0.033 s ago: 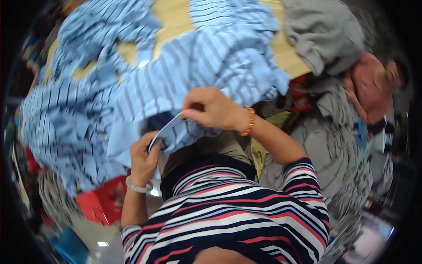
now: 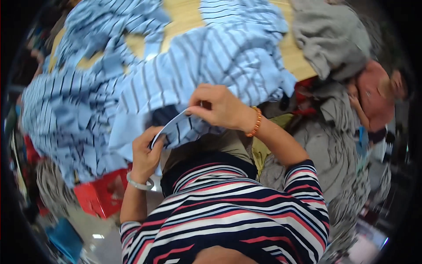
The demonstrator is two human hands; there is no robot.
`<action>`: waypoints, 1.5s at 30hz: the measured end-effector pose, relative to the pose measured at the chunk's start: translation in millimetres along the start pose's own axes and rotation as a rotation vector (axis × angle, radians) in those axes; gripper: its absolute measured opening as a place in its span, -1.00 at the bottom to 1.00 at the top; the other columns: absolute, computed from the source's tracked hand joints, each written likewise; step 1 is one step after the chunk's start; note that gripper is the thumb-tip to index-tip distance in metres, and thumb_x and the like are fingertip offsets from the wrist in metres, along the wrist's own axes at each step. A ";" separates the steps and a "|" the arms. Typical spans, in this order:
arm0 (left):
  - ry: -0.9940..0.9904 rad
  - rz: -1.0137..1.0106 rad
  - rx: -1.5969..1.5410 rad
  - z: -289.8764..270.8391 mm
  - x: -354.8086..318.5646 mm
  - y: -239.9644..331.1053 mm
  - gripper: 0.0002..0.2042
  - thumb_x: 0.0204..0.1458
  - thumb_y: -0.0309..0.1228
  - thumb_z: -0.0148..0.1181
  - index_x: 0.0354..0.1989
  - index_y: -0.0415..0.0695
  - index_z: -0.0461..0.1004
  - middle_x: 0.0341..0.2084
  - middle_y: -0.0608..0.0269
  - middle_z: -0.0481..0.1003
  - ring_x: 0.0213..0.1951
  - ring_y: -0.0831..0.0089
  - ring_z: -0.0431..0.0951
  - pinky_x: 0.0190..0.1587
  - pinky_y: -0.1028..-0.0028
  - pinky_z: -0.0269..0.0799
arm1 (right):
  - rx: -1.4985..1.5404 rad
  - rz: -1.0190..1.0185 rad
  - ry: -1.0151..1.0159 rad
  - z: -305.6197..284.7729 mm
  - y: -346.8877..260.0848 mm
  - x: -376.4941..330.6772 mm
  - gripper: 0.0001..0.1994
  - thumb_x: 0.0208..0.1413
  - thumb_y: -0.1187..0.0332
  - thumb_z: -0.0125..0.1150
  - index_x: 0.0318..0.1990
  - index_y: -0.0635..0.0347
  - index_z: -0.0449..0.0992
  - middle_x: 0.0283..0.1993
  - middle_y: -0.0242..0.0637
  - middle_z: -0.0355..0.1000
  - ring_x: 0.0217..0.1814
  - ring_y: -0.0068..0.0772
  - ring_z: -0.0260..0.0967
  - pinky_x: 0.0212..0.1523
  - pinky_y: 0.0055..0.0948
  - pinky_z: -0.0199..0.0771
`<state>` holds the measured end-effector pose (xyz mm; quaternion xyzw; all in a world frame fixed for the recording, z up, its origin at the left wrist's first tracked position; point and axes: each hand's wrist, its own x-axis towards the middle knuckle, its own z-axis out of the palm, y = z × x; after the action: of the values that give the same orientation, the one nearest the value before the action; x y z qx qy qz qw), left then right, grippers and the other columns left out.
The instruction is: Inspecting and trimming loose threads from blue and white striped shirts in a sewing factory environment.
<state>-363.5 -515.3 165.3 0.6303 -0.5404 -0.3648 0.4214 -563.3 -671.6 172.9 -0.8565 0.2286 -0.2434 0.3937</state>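
Observation:
A light blue shirt with dark stripes [image 2: 211, 61] lies spread over a wooden table [image 2: 184, 15] and hangs off its near edge. My left hand [image 2: 146, 155], with a silver bracelet on the wrist, pinches the lower end of a folded edge of that shirt. My right hand [image 2: 220, 108], with an orange bead bracelet on the wrist, grips the same edge higher up and to the right. The edge is held stretched between both hands, close to my striped top.
More blue striped cloth [image 2: 66, 114] is heaped at the left of the table. A grey garment [image 2: 329, 35] lies at the back right. Another person [image 2: 373, 97] is at the right. A red crate [image 2: 101, 193] and a blue object [image 2: 66, 240] sit on the floor at lower left.

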 end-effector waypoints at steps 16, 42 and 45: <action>-0.041 0.172 0.242 3.9 0.9 3.5 -0.84 -0.23 -0.61 0.13 -0.39 -0.24 0.46 -0.48 0.01 0.49 -0.41 0.05 0.52 -0.34 0.35 0.42 | -0.108 -0.287 -0.155 26.9 -43.3 -4.4 -0.90 0.00 0.38 0.08 -0.42 0.21 0.43 -0.41 -0.18 0.31 -0.32 -0.13 0.38 -0.34 -0.27 0.41; 0.191 -0.282 -0.483 4.6 17.7 20.2 -0.77 0.13 -0.30 0.15 -0.48 -0.16 0.39 -0.57 0.33 0.38 -0.44 0.55 0.33 -0.35 0.54 0.27 | 0.001 -0.403 0.098 35.7 -29.6 -12.3 -0.91 -0.13 0.44 0.11 -0.48 0.28 0.44 -0.42 -0.10 0.38 -0.34 -0.07 0.42 -0.35 -0.27 0.41; 0.277 -0.098 -0.128 22.5 13.7 54.3 -0.73 0.11 -0.34 0.19 -0.56 -0.23 0.39 -0.63 0.33 0.40 -0.49 0.59 0.30 -0.39 0.53 0.25 | -0.087 -0.408 0.097 41.6 -33.9 -6.8 -0.89 -0.11 0.44 0.11 -0.47 0.31 0.46 -0.42 -0.08 0.39 -0.35 -0.08 0.43 -0.36 -0.28 0.42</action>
<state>-402.3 -535.2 206.9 0.6721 -0.4213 -0.3284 0.5128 -537.0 -624.4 174.2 -0.8884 0.0793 -0.3488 0.2876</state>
